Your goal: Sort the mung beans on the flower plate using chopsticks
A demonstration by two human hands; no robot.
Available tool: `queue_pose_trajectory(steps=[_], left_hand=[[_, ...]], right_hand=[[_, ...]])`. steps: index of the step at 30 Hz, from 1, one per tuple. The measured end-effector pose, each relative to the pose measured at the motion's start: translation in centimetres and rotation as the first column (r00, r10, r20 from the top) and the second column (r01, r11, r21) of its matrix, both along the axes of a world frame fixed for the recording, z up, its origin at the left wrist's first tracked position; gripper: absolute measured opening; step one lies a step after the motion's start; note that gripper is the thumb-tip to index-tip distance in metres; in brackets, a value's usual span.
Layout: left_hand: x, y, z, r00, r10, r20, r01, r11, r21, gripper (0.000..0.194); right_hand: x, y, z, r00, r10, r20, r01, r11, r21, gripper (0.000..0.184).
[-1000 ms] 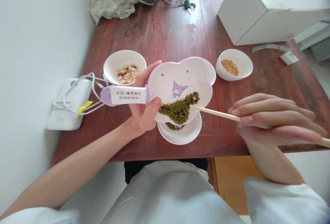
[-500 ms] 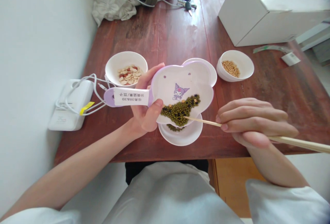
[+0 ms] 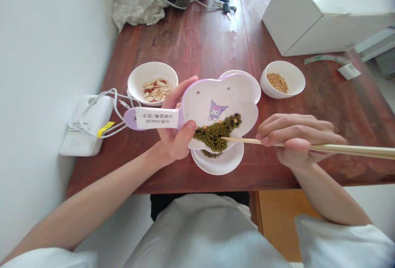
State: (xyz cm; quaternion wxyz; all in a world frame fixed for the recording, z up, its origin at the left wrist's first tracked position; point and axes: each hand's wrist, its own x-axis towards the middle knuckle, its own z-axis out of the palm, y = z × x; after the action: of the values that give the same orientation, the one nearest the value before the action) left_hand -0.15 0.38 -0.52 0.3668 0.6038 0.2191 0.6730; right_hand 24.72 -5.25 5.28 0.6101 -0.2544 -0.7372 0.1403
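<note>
Though it's purple-edged, the dish (image 3: 212, 90) is white.

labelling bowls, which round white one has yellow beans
The right bowl, nearest the white box; the left one holds nuts, the front one green beans, the back one is mostly hidden.

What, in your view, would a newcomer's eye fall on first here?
Probably the purple-rimmed dish of green beans, held mid-view in the left hand. Next, the chopsticks in the right hand, reaching into the beans. Then the white box at the upper right.
</note>
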Motion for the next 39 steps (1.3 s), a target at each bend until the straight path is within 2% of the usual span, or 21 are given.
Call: queue_pose_trajectory(steps=[5, 13, 19, 23, 26, 31, 35, 39], left_hand=[[0.1, 0.1, 0.7, 1.0, -0.025, -0.016, 0.026, 0.999, 0.036, 0.052], [0.4, 0.2, 0.8, 1.0, -0.001, -0.022, 0.002, 0.999, 0.051, 0.048], [0.4, 0.3, 1.3, 0.999, -0.03, -0.017, 0.032, 0.995, 0.09, 0.053], [0.3, 0.2, 0.9, 0.999, -0.007, -0.046, 0.007, 1.0, 0.015, 0.054], [0.2, 0.1, 0.4, 0.999, 0.01, -0.041, -0.009, 1.0, 0.024, 0.049], [0.0, 0.0, -0.2, 0.999, -0.028, -0.038, 0.028, 1.0, 0.005, 0.046], [0.0, 0.1, -0.6, 0.999, -0.047, -0.006, 0.048, 0.999, 0.027, 0.055], [0.1, 0.0, -0.4, 0.998, -0.06, 0.006, 0.06, 0.997, 0.04, 0.052]], right_hand=[[0.0, -0.1, 0.1, 0.995, 0.02, -0.102, -0.021, 1.0, -0.015, 0.04], [-0.1, 0.1, 0.0, 0.993, 0.024, -0.117, -0.023, 1.0, 0.007, 0.039], [1.4, 0.1, -0.8, 0.999, 0.027, 0.03, -0.029, 0.998, 0.054, 0.047], [2.3, -0.3, -1.2, 0.994, 0.084, 0.068, -0.088, 0.995, 0.049, 0.041], [2.2, -0.3, -1.0, 0.995, 0.091, 0.048, -0.093, 0.995, 0.043, 0.039], [1.0, 0.4, 0.2, 0.993, 0.116, 0.016, -0.117, 0.986, 0.116, 0.041], [-0.4, 0.7, 1.2, 0.987, 0.154, 0.044, -0.158, 0.98, 0.12, 0.045], [-0.1, 0.6, 0.3, 0.994, 0.108, 0.035, -0.112, 0.984, 0.136, 0.043]])
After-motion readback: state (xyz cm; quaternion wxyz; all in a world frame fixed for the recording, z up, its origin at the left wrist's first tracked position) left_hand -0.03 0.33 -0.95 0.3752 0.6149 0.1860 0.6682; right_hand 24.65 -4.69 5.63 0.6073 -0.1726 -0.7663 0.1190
